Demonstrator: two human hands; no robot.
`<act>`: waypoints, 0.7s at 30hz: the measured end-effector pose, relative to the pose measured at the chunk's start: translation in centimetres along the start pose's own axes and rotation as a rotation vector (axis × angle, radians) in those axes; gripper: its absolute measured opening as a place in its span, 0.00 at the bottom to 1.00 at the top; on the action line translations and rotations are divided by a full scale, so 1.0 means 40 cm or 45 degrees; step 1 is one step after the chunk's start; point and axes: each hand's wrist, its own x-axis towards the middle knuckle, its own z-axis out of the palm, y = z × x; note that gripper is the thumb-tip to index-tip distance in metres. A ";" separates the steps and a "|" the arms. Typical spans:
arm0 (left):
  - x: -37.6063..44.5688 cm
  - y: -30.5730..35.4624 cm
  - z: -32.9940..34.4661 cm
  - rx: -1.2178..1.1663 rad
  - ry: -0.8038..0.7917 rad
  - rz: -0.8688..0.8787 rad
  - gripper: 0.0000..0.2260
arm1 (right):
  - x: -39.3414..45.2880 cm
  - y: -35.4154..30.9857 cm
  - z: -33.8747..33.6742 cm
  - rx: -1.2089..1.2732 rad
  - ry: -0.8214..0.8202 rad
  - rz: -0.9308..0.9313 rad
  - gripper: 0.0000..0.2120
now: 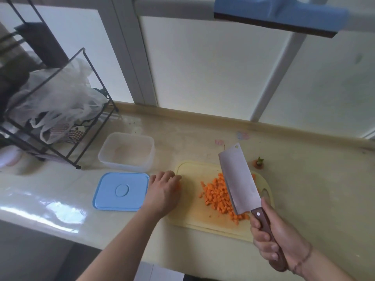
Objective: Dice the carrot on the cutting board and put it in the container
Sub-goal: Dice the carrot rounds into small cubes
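Note:
A heap of small orange carrot dice [218, 196] lies on the pale yellow cutting board [192, 216]. My right hand [282, 240] grips the wooden handle of a cleaver [236, 179], whose wide blade is raised above the right side of the heap. At the board's left edge my left hand [163, 191] rests with its fingers curled down; a hint of orange shows under them, and what it holds is hidden. The translucent container [126, 152] stands open to the left of the board, with no carrot in it.
The container's blue lid [121, 191] lies flat in front of it. A carrot top [258, 163] sits on the counter behind the board. A black wire rack [58, 118] with plastic bags stands at the left. The counter's front edge runs below my arms.

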 end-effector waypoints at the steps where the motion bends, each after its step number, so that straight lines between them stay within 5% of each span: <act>1: -0.002 -0.009 0.003 -0.018 -0.017 0.028 0.11 | 0.001 0.001 -0.001 -0.005 0.002 -0.001 0.30; 11: 0.009 0.000 0.064 -0.330 -0.116 0.114 0.11 | 0.000 0.008 -0.001 -0.018 0.037 0.018 0.30; 21: 0.089 0.074 0.073 0.082 -0.132 0.162 0.14 | -0.002 0.015 0.012 -0.104 0.081 0.057 0.29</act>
